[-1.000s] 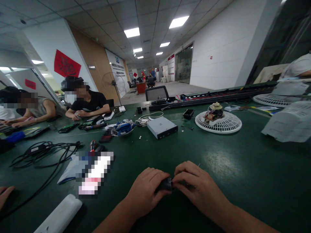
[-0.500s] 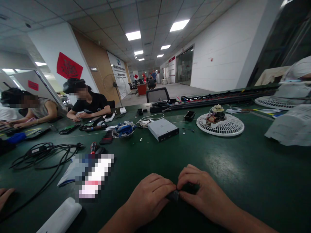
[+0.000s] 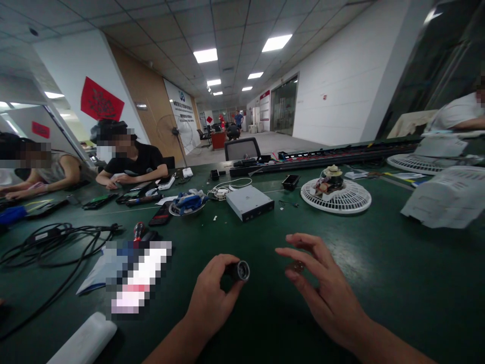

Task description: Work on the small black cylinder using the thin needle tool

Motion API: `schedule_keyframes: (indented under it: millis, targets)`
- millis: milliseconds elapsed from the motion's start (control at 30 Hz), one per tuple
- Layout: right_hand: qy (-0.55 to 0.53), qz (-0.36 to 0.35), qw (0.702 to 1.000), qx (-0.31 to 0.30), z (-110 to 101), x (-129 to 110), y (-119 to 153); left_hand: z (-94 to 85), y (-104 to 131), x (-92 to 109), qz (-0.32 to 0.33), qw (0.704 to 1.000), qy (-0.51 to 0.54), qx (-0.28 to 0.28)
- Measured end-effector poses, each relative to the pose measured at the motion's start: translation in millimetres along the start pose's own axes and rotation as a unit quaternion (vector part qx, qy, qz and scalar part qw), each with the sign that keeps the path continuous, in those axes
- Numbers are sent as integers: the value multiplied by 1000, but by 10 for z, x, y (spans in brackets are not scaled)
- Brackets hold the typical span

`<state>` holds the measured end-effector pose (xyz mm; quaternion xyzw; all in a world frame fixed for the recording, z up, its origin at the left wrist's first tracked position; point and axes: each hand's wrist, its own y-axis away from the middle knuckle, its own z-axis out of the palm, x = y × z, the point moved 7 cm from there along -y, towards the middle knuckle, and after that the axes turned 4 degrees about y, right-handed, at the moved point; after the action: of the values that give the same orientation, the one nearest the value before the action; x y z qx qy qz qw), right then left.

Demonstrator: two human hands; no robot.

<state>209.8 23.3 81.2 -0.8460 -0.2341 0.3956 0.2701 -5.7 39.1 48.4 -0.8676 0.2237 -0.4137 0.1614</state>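
My left hand (image 3: 215, 288) is closed around a short black cylinder (image 3: 241, 271). Its round, hollow end with a paler rim faces right, and the rest is hidden in my fingers. Apart from it, to the right, my right hand (image 3: 326, 288) has its index finger raised. A small brownish round piece (image 3: 295, 266) sits between the thumb and another finger of that hand; its kind is too small to make out. Both hands are above the green table (image 3: 261, 323).
Beyond my hands lie a grey disc drive (image 3: 250, 203), a white fan grille with a motor (image 3: 335, 194) and a small black box (image 3: 290, 182). Leftward are a screwdriver (image 3: 139, 231), coiled black cables (image 3: 56, 237) and a white elongated object (image 3: 85, 338). Other people sit at the table.
My hands have moved apart, after meeting at the dark object. The cylinder's open end has turned into view, and the small round piece shows in my right hand.
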Motion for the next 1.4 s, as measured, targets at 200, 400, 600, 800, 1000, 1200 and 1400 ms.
schedule_keyframes:
  millis: [200, 400, 600, 800, 1000, 1200, 1400]
  targets:
    - [-179, 119, 975, 65, 58, 224, 51, -1, 1, -67, -26, 1000, 1, 6]
    - [-184, 126, 974, 26, 137, 221, 68, 71, 10, 12, 11, 999, 24, -36]
    - [-158, 115, 981, -2, 125, 214, 52, 47, 3, 11, 10, 1000, 14, -25]
    - [-157, 98, 983, -20, 148, 155, 51, 77, 19, 74, 47, 998, 0, -41]
    - [-169, 90, 981, -31, 154, 106, 33, 109, 17, 120, 91, 995, -8, -51]
    - [-156, 91, 983, -44, 175, 107, 30, 127, 17, 98, 78, 995, -21, -63]
    - [-104, 48, 992, 49, 40, 117, 41, 133, -7, 15, 13, 997, -43, -69]
